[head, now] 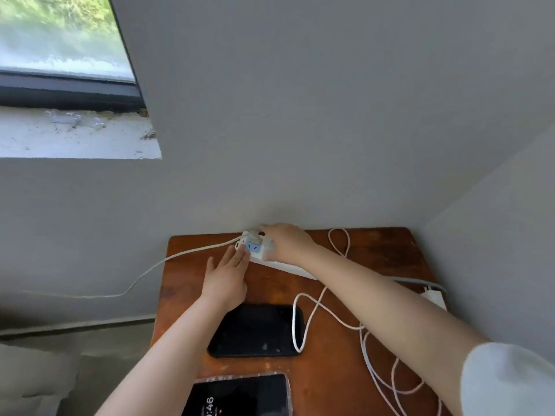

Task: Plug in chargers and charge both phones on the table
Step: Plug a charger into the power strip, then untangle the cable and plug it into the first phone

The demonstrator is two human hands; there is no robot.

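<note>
- A small brown wooden table (345, 370) stands in the corner of a grey-walled room, with a window (60, 40) far to the left.
- A white power strip (279, 262) lies at the far side of the table, close to the wall, with a blue-faced socket showing at its left end.
- The strip's white cord (144, 271) runs off the left edge of the table and down along the wall.
- The left hand (226, 277) lies flat and open, fingers straight and together, with its fingertips touching the left end of the strip; it holds nothing.
- The right hand (285, 243) is curled over a white charger plug (253, 237) at the far left end of the strip; how tightly the fingers close on it cannot be told, as the hand hides most of the plug.
- A black phone (258, 331) with a dark screen lies in the middle of the table, just near of the left wrist.
- A second phone (240, 396) lies at the near edge, its screen lit and showing a clock.
- A white charging cable (303, 319) loops over the right edge of the black phone and trails in coils across the right side of the table.
- A white adapter (432, 297) sits at the right edge of the table, beside the wall.
</note>
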